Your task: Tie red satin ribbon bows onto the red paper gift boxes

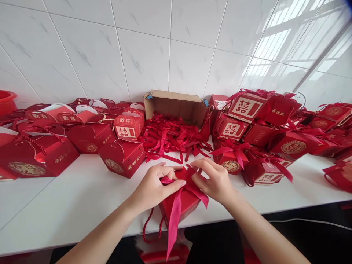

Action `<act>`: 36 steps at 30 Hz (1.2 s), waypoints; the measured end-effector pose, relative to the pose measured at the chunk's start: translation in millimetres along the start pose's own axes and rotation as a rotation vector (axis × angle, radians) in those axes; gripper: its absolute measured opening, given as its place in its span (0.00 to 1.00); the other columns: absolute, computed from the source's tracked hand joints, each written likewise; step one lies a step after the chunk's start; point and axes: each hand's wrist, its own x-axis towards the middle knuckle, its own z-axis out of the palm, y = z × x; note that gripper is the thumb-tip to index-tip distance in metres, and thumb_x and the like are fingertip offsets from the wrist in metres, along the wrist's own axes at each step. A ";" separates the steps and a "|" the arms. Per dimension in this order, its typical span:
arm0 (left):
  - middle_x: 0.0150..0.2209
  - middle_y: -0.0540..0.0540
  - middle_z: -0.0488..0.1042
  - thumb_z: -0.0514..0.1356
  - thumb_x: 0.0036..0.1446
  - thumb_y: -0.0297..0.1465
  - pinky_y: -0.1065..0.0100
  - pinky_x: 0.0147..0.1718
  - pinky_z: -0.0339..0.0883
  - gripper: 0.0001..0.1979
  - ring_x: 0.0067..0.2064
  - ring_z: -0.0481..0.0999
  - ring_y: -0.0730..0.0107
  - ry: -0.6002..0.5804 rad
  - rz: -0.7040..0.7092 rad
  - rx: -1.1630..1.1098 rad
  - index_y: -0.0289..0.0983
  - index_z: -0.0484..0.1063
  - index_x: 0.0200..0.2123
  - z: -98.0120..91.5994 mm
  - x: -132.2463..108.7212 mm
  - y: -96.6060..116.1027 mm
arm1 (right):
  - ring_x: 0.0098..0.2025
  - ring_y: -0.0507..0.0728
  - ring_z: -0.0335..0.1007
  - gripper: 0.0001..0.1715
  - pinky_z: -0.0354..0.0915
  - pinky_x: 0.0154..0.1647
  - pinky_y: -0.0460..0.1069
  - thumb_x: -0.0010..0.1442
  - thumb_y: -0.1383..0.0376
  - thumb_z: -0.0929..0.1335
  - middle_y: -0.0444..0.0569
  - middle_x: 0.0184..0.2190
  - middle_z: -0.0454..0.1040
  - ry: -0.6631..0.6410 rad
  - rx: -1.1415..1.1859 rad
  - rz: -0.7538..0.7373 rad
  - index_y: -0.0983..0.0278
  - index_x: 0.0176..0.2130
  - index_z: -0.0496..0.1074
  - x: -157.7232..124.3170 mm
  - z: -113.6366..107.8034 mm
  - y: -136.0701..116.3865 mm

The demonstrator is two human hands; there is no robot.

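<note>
In front of me, a red gift box (189, 206) sits at the table's near edge, its twisted cord handle (145, 227) hanging off the left side. A shiny crimson ribbon (175, 218) lies across its top, one tail dangling past the edge and another pointing right. My left hand (156, 185) pinches a gathered part of the ribbon between thumb and fingers. On the box's other side, my right hand (213, 179) has its fingers curled and closed on the ribbon near the top; its fingertips partly hide the grip.
Beyond my hands, cut ribbons (170, 135) spill from a cardboard carton (176, 101) against the tiled wall. Red boxes without bows (123, 157) line the left. Ribbon-tied boxes (247, 106) are stacked on the right. Part of another person's hand (347, 171) shows at the right edge.
</note>
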 end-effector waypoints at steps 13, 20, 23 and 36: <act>0.18 0.55 0.52 0.60 0.53 0.35 0.54 0.63 0.50 0.21 0.46 0.78 0.58 0.013 0.019 -0.016 0.40 0.49 0.18 -0.5 0.4 1.1 | 0.25 0.53 0.64 0.12 0.61 0.25 0.48 0.64 0.71 0.59 0.47 0.25 0.68 -0.156 -0.256 -0.289 0.62 0.42 0.69 5.6 -8.4 7.1; 0.19 0.56 0.57 0.62 0.51 0.34 0.53 0.65 0.41 0.19 0.46 0.77 0.60 -0.011 -0.002 -0.021 0.39 0.54 0.18 1.5 4.1 2.1 | 0.25 0.53 0.62 0.10 0.58 0.25 0.46 0.62 0.71 0.60 0.47 0.25 0.68 -0.199 -0.284 -0.289 0.63 0.35 0.69 12.9 -8.0 11.3; 0.19 0.55 0.54 0.62 0.51 0.35 0.54 0.65 0.43 0.20 0.47 0.77 0.59 -0.004 -0.005 -0.034 0.40 0.51 0.18 1.6 4.0 3.0 | 0.23 0.52 0.60 0.08 0.55 0.23 0.45 0.58 0.72 0.60 0.46 0.23 0.66 -0.186 -0.227 -0.191 0.63 0.31 0.66 11.4 -3.9 9.6; 0.20 0.55 0.47 0.59 0.54 0.34 0.58 0.63 0.46 0.21 0.45 0.78 0.61 0.000 0.054 0.009 0.39 0.48 0.19 2.9 2.4 -1.0 | 0.19 0.49 0.50 0.11 0.51 0.21 0.43 0.51 0.73 0.59 0.40 0.19 0.57 -0.191 0.059 0.231 0.60 0.25 0.50 5.5 10.0 4.0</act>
